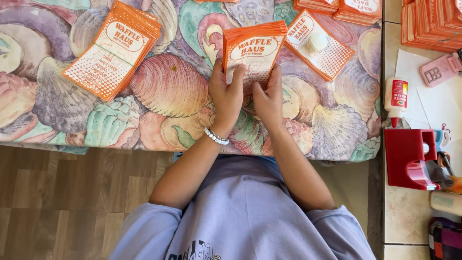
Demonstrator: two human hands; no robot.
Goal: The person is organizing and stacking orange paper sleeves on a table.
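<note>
Both hands on an orange card stack, upper centre of frame.

Left hand (226, 94) and right hand (268, 98) grip the stack of orange cards (252, 50) from either side, fingers clamped on its lower edges, probably squaring it. Stack stands over the shell-print desk (168, 86). Second stack (113, 48) upper left; glue bottle (395, 98) right.

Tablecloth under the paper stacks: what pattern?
Large pastel seashells on the tablecloth, in pink, green and purple; clearest in the head view.

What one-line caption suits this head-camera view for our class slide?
Left hand and right hand hold a stack of orange-and-white paper sleeves above a pastel seashell-print tablecloth.
</note>
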